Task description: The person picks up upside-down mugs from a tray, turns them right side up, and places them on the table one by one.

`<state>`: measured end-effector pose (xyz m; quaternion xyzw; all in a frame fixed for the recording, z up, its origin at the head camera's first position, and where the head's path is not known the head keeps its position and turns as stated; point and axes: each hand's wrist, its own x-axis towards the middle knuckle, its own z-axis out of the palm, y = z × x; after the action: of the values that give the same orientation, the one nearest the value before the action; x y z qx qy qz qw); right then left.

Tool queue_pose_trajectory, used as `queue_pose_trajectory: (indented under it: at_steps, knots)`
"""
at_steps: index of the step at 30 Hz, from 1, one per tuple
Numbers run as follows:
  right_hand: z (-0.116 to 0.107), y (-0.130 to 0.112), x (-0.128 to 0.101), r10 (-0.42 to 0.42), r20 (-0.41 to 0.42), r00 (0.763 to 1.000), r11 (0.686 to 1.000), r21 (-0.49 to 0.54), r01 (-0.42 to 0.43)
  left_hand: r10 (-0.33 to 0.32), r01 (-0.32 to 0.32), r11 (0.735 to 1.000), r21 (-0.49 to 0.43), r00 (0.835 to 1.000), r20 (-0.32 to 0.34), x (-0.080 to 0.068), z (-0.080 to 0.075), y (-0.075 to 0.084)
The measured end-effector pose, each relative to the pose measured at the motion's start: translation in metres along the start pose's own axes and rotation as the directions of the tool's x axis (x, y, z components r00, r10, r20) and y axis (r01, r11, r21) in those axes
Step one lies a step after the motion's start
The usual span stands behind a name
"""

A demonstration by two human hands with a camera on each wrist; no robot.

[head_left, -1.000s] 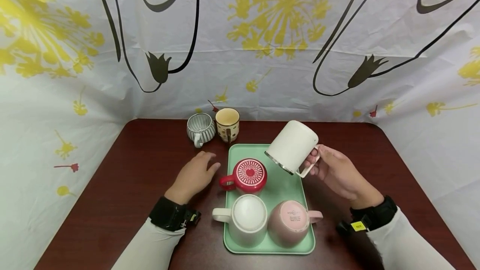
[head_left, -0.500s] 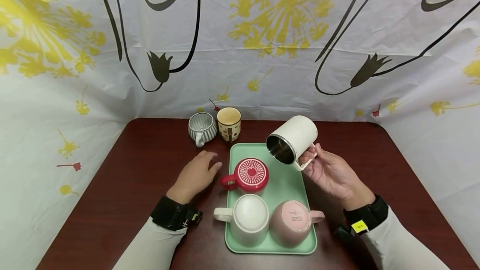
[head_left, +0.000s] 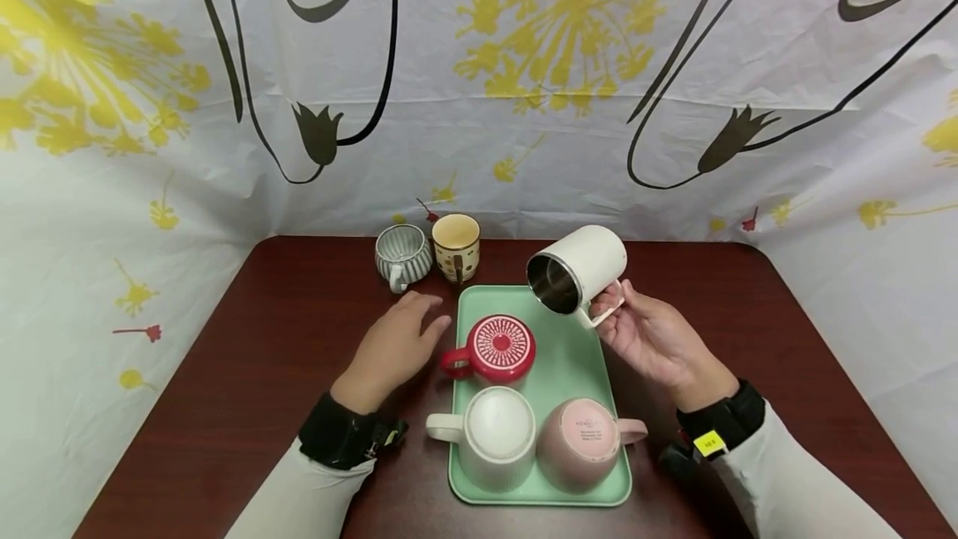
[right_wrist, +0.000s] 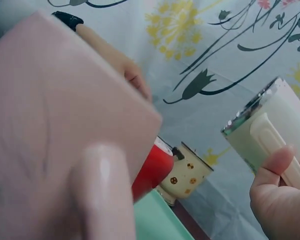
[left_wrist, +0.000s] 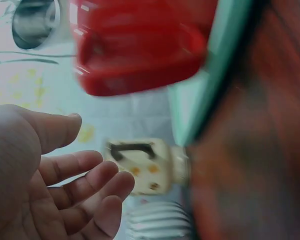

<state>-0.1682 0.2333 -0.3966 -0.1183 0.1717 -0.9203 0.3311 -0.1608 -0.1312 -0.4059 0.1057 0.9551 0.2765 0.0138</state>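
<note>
My right hand (head_left: 644,335) grips the handle of a white steel-lined mug (head_left: 576,273) and holds it tilted in the air over the far right of the green tray (head_left: 572,364), its mouth facing left and toward me. The right wrist view shows the same mug (right_wrist: 270,135) with my fingers (right_wrist: 277,190) round its handle. On the tray, upside down, sit a red mug (head_left: 497,349), a white ribbed mug (head_left: 494,435) and a pink mug (head_left: 587,439). My left hand (head_left: 397,343) rests open on the table, just left of the red mug's handle (left_wrist: 140,50).
A grey ribbed cup (head_left: 402,256) and a cream dotted cup (head_left: 456,248) stand upright at the back of the dark wooden table (head_left: 247,356). A flower-printed cloth (head_left: 479,81) walls in the table on three sides.
The white mug has turned from bottom-up to tilted with its steel inside showing, and has risen a little to the left. My left hand edged slightly toward the tray.
</note>
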Motion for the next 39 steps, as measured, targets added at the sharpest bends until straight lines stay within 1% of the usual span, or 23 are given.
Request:
queue_pose_trajectory:
  at_steps: [3,7,9,11,14,17,19,20,22,24,26,28,30,31,33,35,37,39]
  knots:
    - [0.007,-0.001,0.003,0.009,-0.028,1.000,1.000,-0.001,-0.009,0.036,-0.036,0.999,-0.016,0.999,-0.011,-0.005,-0.007,0.017]
    - [0.019,0.001,0.008,0.010,-0.064,0.998,1.000,-0.010,-0.011,0.085,-0.085,0.996,-0.040,0.996,-0.004,-0.009,-0.019,0.042]
    - [0.025,0.002,0.011,0.001,-0.084,0.996,1.000,-0.024,-0.003,0.097,-0.097,0.993,-0.061,0.995,0.003,-0.010,-0.026,0.054]
    - [0.031,0.005,0.016,-0.019,-0.108,0.994,0.999,-0.034,0.016,0.103,-0.101,0.991,-0.091,0.994,0.021,-0.009,-0.032,0.065]
    - [0.040,0.010,0.024,-0.058,-0.138,0.989,0.998,-0.044,0.052,0.125,-0.112,0.983,-0.146,0.989,0.081,-0.006,-0.036,0.080]
    - [0.050,0.017,0.033,-0.087,-0.145,0.986,0.995,-0.051,0.080,0.167,-0.131,0.970,-0.203,0.971,0.170,-0.001,-0.035,0.090]
    - [0.055,0.023,0.038,-0.094,-0.136,0.986,0.994,-0.071,0.085,0.192,-0.141,0.960,-0.242,0.960,0.203,0.001,-0.033,0.095]
    - [0.058,0.025,0.040,-0.094,-0.129,0.987,0.993,-0.081,0.084,0.195,-0.134,0.954,-0.269,0.957,0.213,0.002,-0.033,0.096]
    - [0.062,0.030,0.044,-0.092,-0.120,0.988,0.993,-0.087,0.082,0.190,-0.112,0.936,-0.332,0.959,0.212,0.002,-0.032,0.099]
    - [0.065,0.034,0.047,-0.084,-0.113,0.990,0.993,-0.097,0.073,0.169,-0.078,0.914,-0.399,0.966,0.198,0.002,-0.032,0.100]
    - [0.066,0.037,0.049,-0.080,-0.113,0.990,0.994,-0.080,0.071,0.139,-0.036,0.879,-0.475,0.973,0.184,0.002,-0.031,0.099]
    - [0.067,0.039,0.050,-0.077,-0.111,0.991,0.995,-0.068,0.070,0.113,0.002,0.831,-0.556,0.978,0.174,0.002,-0.029,0.099]
    - [0.068,0.040,0.051,-0.072,-0.101,0.992,0.996,-0.062,0.066,0.079,0.046,0.766,-0.642,0.983,0.164,0.003,-0.027,0.100]
    - [0.068,0.041,0.051,-0.068,-0.087,0.994,0.996,-0.063,0.063,0.060,0.064,0.728,-0.682,0.986,0.157,0.003,-0.026,0.100]
    - [0.069,0.041,0.052,-0.060,-0.076,0.995,0.994,-0.093,0.053,0.027,0.093,0.642,-0.761,0.989,0.144,0.004,-0.025,0.101]
    - [0.070,0.042,0.054,-0.059,-0.089,0.994,0.989,-0.142,0.046,-0.004,0.108,0.573,-0.813,0.992,0.130,0.005,-0.025,0.101]
    - [0.072,0.043,0.054,-0.068,-0.129,0.989,0.978,-0.205,0.040,-0.027,0.115,0.515,-0.849,0.993,0.119,0.006,-0.025,0.101]
    - [0.074,0.044,0.055,-0.085,-0.191,0.978,0.957,-0.288,0.027,-0.037,0.114,0.472,-0.874,0.993,0.110,0.007,-0.025,0.101]
